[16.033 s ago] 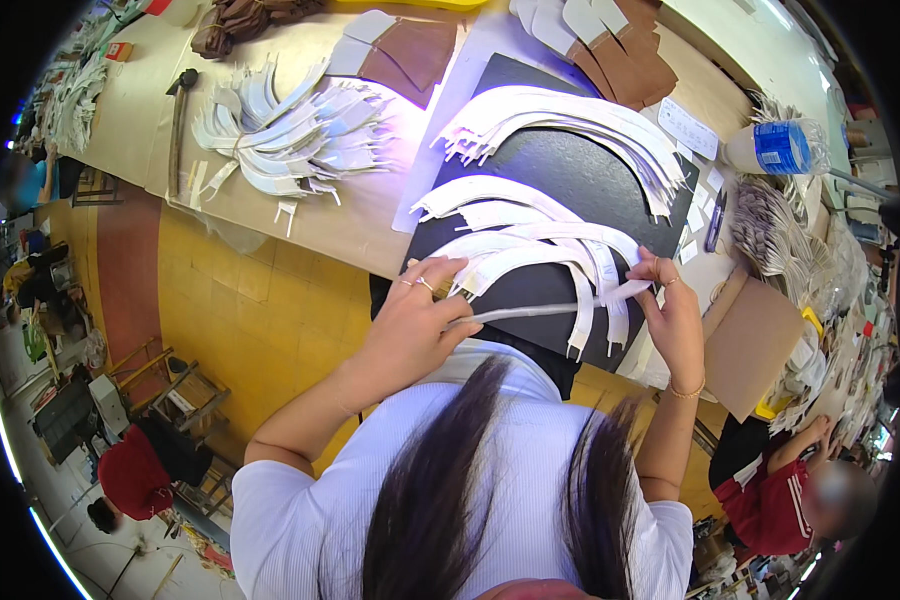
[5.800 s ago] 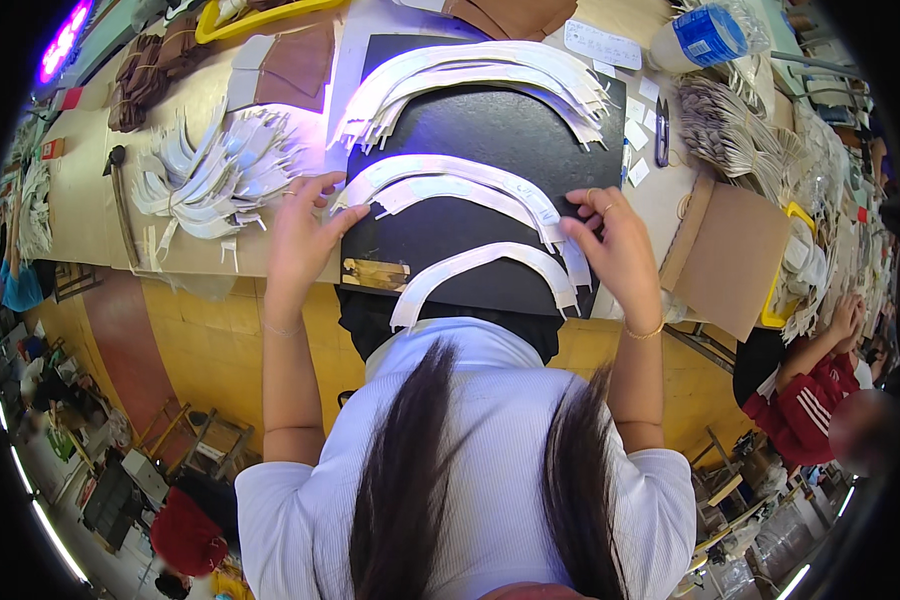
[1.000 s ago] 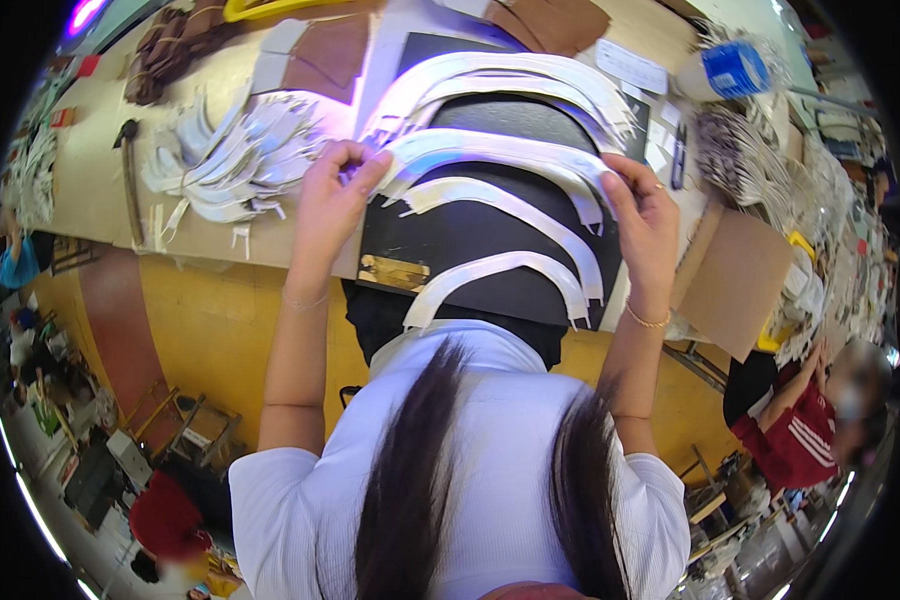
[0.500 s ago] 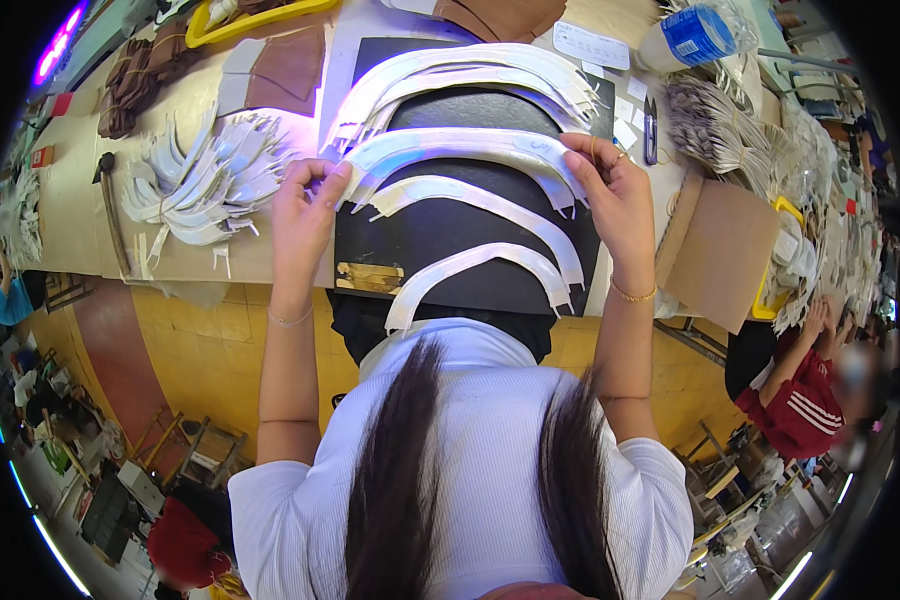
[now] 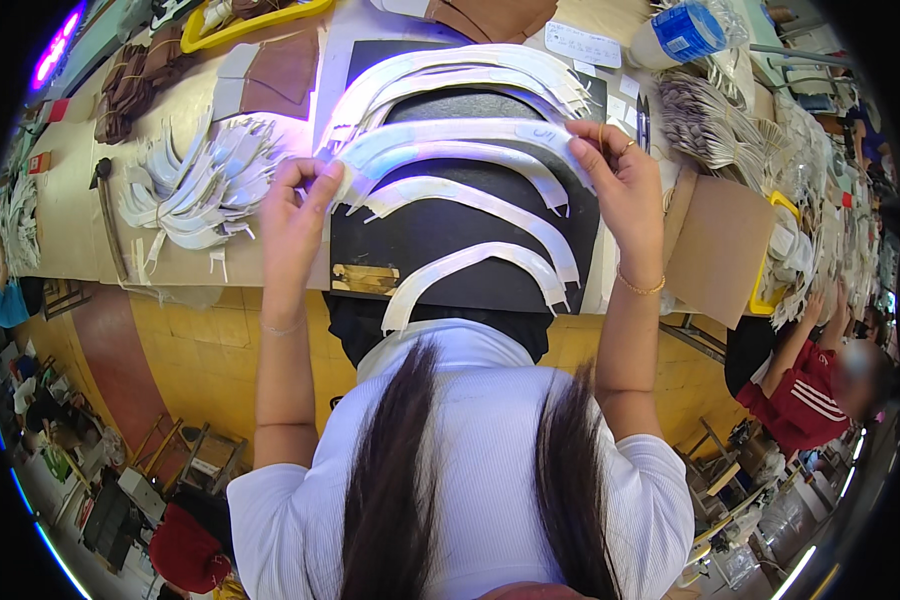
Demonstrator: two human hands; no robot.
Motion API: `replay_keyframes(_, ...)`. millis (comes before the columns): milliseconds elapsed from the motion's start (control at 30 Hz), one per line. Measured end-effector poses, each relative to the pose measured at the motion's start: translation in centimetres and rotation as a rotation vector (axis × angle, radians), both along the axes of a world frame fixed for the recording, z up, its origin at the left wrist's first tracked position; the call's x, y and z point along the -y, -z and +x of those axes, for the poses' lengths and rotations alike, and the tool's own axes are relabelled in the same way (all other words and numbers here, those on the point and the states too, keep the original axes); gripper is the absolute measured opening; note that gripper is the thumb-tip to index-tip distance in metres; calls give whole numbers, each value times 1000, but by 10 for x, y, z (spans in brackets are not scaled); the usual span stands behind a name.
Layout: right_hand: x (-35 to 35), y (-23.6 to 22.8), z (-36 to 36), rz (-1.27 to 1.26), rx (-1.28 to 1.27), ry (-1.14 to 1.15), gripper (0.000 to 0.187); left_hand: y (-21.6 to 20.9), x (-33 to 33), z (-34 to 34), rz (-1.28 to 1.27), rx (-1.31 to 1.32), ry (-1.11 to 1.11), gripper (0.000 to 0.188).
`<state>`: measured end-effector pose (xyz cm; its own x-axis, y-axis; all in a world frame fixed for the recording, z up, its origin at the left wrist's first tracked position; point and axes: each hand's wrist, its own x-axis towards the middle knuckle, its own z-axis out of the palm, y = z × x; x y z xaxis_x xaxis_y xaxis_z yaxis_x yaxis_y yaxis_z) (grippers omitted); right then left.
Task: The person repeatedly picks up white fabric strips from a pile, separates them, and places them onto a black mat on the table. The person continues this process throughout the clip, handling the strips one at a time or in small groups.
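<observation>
A curved white strip (image 5: 450, 130) is stretched in an arch between my two hands, above a black board (image 5: 425, 232). My left hand (image 5: 298, 215) pinches its left end between thumb and fingers. The right end, near a handwritten mark, is pinched by my right hand (image 5: 625, 190). Just under the held strip, a similar white strip (image 5: 510, 160) shows its lower edge and right end. Two more curved strips, a longer one (image 5: 480, 197) and a nearer one (image 5: 470, 261), lie apart on the board. Beyond them rests an overlapping stack of white strips (image 5: 470, 65).
At left lie a bundle of white strips (image 5: 195, 190) and a hammer (image 5: 110, 215). Brown pieces (image 5: 280, 75) and a yellow tray (image 5: 255, 27) are behind. To the right are a blue-labelled jar (image 5: 685, 35), grey strip bundles (image 5: 715, 120) and a brown sheet (image 5: 720, 245). A co-worker in red (image 5: 805, 400) sits at right.
The held strip has come away from the similar strip beneath, which now shows separately on the board. My right hand has shifted slightly up and right, my left slightly left.
</observation>
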<state>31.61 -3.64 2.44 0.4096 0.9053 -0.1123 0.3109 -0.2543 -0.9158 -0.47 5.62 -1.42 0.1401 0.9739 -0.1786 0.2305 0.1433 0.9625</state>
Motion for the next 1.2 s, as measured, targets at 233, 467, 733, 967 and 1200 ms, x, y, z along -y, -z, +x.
replay_keyframes(233, -56, 1, 20, 162, 164, -45, 22, 1, -59, 11, 182, -174, 47, 32)
replay_keyframes(467, -49, 13, 19, 227, 691, -26, 22, 2, -39, 34, 631, -810, -13, 51)
replay_keyframes(733, -34, 20, 20, 41, 431, -723, 18, 1, 50, 96, 697, -502, 676, 51)
replay_keyframes(967, -46, 19, 22, -49, 506, -905, 41, 12, 68, 118, 671, -611, 742, 60)
replay_keyframes(1200, -63, 13, 18, -105, 556, -1002, 41, 16, 77, 124, 635, -623, 644, 66)
